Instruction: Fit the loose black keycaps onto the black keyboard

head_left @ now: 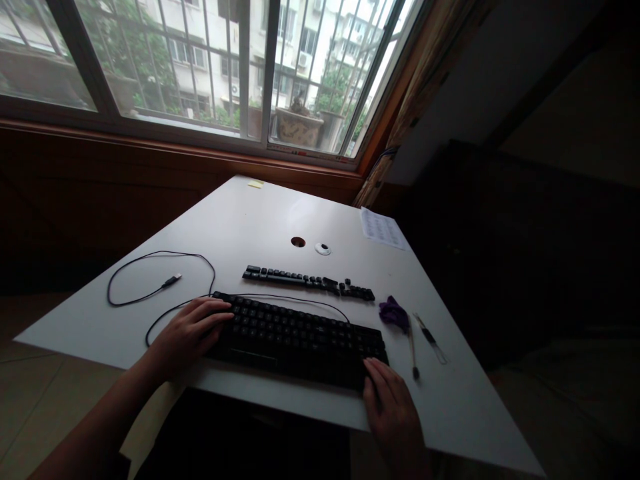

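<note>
In the head view, the keyboard point(300, 343) lies along the near edge of the tabletop point(240, 233), fingers of the left hand point(193, 327) and right hand point(393, 403) gripping its ends, seemingly for steadiness, loose keys point(300, 277) lined up behind, perhaps for order.

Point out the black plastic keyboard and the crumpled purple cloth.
Black plastic keyboard point(295, 333): head view, among its keys.
Crumpled purple cloth point(393, 313): head view, on its bunched middle.
</note>
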A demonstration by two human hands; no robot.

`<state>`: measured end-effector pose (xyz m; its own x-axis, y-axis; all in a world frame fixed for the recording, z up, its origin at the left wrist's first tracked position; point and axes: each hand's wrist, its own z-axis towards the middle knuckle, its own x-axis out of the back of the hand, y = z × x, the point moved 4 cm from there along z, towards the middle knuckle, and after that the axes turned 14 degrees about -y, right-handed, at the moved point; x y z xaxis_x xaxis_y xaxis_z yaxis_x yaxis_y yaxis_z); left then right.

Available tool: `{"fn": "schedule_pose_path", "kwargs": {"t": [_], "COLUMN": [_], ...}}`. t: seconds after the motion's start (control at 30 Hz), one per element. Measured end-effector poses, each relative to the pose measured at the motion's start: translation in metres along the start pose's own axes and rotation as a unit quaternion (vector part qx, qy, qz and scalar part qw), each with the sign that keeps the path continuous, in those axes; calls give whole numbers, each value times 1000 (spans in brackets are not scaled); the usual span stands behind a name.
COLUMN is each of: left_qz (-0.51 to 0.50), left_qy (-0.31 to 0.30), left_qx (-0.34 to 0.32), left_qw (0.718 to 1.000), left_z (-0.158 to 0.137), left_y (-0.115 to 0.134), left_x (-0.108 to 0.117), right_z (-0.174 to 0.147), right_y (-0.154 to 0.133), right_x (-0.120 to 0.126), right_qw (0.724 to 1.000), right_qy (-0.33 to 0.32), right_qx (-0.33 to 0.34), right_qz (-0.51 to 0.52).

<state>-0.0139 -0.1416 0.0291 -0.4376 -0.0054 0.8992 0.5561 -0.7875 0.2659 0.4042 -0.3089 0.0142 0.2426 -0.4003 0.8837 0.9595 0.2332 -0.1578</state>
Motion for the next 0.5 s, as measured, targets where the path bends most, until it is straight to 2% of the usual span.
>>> {"fn": "schedule_pose_path", "kwargs": {"t": [0.5], "left_qz": [4], "left_qy": [-1], "left_qx": [5], "left_qw": [1000], "left_z": [1], "left_y": [-1], "left_x": [0], "right_z": [0], "right_y": [2], "right_x": [-1], "right_qw": [1000], "right_qy": [2], "right_qx": [-9], "right_qz": [17]}}
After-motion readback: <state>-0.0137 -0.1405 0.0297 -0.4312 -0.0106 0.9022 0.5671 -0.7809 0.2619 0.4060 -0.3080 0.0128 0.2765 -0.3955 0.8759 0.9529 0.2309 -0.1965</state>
